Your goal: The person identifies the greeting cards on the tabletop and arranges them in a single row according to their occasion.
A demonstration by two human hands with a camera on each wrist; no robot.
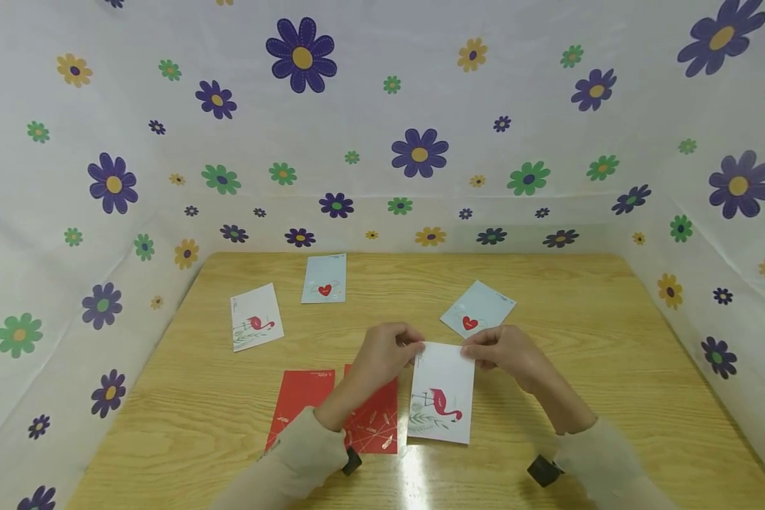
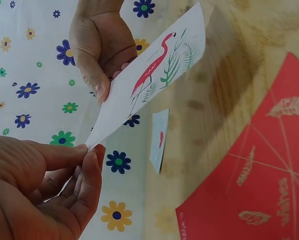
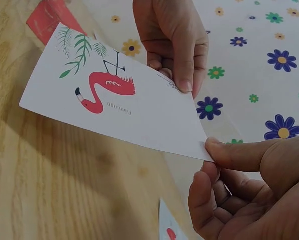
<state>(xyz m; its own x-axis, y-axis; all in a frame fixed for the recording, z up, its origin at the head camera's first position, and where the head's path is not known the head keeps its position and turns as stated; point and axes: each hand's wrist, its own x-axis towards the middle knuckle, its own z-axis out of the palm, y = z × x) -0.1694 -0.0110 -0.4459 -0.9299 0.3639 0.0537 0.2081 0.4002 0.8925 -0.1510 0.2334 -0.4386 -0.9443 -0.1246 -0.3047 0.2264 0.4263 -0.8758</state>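
A white card with a flamingo print (image 1: 443, 389) is held up off the table by its two far corners. My left hand (image 1: 385, 354) pinches one corner between thumb and fingers, and my right hand (image 1: 506, 354) pinches the other. Both wrist views show the flamingo card (image 2: 154, 75) tilted, its near edge over the wood and its shadow below. Left of it lie two red cards (image 1: 379, 418), partly covered by my left forearm. Just beyond my right hand rests a pale blue card with a red heart (image 1: 481, 308).
At the table's back left lie another flamingo card (image 1: 255, 319) and another blue heart card (image 1: 325, 276). A flower-patterned cloth (image 1: 370, 106) encloses the wooden table (image 1: 612, 319) at the back and both sides.
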